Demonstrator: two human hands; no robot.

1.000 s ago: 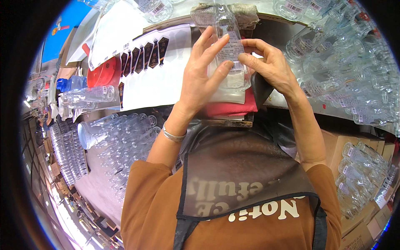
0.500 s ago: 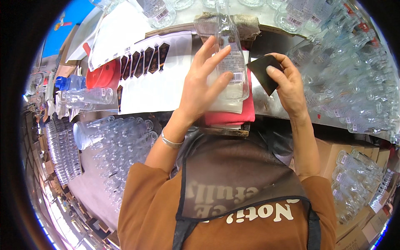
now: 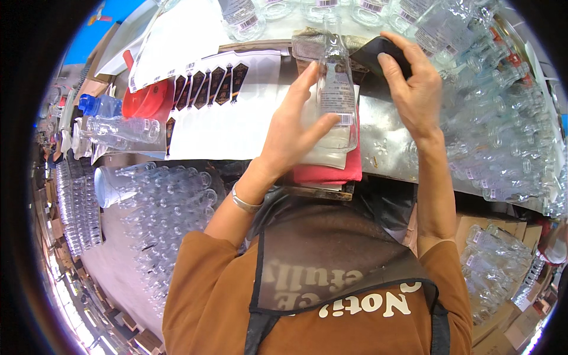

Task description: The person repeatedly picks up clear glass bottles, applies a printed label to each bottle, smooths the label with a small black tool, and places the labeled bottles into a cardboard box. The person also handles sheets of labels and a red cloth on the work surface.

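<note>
A clear glass bottle with a printed label lies on its back, its neck pointing away from me, over a pink cloth. My left hand is at the bottle's left side with fingers stretched out and thumb apart. The thumb tip overlaps the lower label; whether it presses the glass I cannot tell. My right hand pinches a dark, flat, squarish scraper-like piece between thumb and fingers. One corner of that piece points at the bottle's upper right shoulder.
Left of the bottle lies a white sheet with several dark tie-shaped labels. Beyond it are a red dish and two lying bottles. Bottles crowd the right side and the lower left. A folded grey cloth supports the bottle's neck.
My right hand has moved away from me and up with the dark piece, toward the bottle's shoulder. My left hand has shifted slightly right and lower along the bottle.
</note>
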